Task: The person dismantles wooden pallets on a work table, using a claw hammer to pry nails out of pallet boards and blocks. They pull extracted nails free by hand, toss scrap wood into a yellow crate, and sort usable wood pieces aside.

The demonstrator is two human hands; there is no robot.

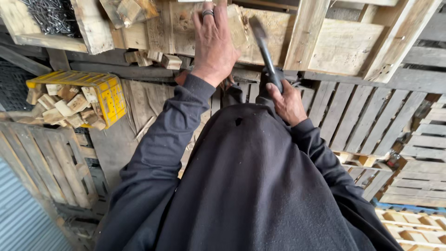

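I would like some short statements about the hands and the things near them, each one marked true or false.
1. The right hand grips a hammer. True.
2. The left hand wears a glove. False: it is bare, with a ring on one finger.
3. The yellow crate holds wood blocks. True.
4. The left hand holds a saw. False: it presses flat on a wooden pallet.

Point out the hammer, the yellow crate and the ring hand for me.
hammer (pixel 265 51), head view, on its dark shaft above the grip.
yellow crate (pixel 111 100), head view, on its front wall.
left hand (pixel 213 44), head view, on its back.
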